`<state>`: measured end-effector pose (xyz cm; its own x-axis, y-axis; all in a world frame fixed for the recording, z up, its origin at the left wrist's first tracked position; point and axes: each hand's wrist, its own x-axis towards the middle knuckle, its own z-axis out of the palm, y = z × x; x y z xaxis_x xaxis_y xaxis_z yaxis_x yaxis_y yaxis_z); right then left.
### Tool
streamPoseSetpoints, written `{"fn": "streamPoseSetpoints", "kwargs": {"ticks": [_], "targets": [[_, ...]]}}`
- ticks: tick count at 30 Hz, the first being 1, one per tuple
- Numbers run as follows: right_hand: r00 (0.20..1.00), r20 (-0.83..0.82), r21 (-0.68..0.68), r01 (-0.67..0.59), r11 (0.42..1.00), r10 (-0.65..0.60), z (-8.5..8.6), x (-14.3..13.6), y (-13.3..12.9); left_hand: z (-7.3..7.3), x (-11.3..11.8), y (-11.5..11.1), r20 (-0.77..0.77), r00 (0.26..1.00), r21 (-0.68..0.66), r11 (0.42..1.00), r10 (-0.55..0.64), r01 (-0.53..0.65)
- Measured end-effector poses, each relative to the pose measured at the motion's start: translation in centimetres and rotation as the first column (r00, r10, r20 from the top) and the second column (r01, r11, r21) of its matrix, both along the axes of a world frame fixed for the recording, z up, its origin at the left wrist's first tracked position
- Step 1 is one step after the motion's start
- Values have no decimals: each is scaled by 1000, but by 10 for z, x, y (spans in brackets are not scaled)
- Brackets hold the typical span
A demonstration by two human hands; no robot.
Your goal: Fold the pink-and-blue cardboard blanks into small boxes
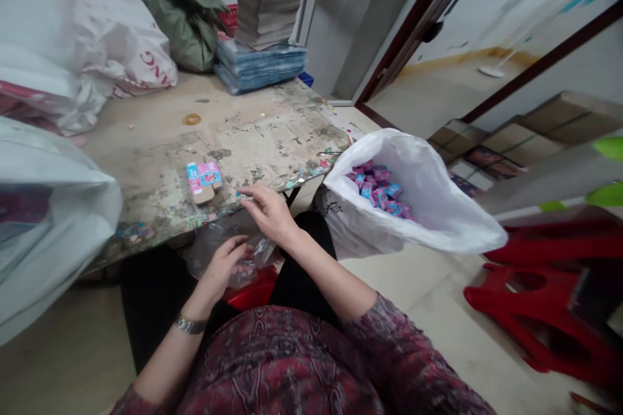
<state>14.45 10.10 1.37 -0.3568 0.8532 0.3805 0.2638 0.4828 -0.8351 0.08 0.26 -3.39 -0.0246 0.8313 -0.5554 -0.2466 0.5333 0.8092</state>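
Note:
A small pink and blue cardboard box [204, 180] lies on the worn table near its front edge, one end flap standing open. To the right of it, my right hand [270, 213] hovers by the table edge with its fingers stretched out, apart from the box. My left hand [226, 267] is lower, over my lap, its fingers loosely extended at a clear plastic bag [209, 246]. What lies inside that bag is hard to make out. Neither hand shows anything held. A big white sack [418, 204] stands open on my right, with many small pink and blue boxes [377, 188] inside.
The stained table [233, 136] carries a tape-like ring [191, 118], a stack of grey sheets [267, 10] on blue bundles [257, 65], and a green bag [180, 6]. White bags [48, 207] crowd the left. Red stools [535, 311] and cartons [530, 136] stand at right.

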Motion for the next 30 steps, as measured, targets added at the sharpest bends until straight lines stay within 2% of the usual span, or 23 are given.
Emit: {"fn": "streamPoseSetpoints", "kwargs": {"ticks": [3, 7, 11, 14, 18, 30], "targets": [[978, 204, 104, -69, 992, 47, 6, -21, 9, 1, -1, -1, 14, 1000, 11, 1000, -12, 12], [885, 465, 193, -115, 974, 12, 13, -47, 19, 2, -1, -1, 12, 1000, -3, 1000, -6, 6], [798, 603, 219, -167, 962, 1, 11, -65, 29, 3, -2, -1, 26, 999, 10, 1000, -28, 28], [766, 643, 218, -194, 956, 9, 5, -73, 35, 3, -2, -1, 33, 999, 16, 999, -39, 38], [768, 640, 239, -212, 948, 11, 0, -75, 39, 3, -3, -1, 43, 998, 10, 999, -37, 37], [741, 669, 199, -251, 947, 56, 12, -72, 46, 2, -1, 0, 56, 998, 8, 1000, -28, 27]]}}
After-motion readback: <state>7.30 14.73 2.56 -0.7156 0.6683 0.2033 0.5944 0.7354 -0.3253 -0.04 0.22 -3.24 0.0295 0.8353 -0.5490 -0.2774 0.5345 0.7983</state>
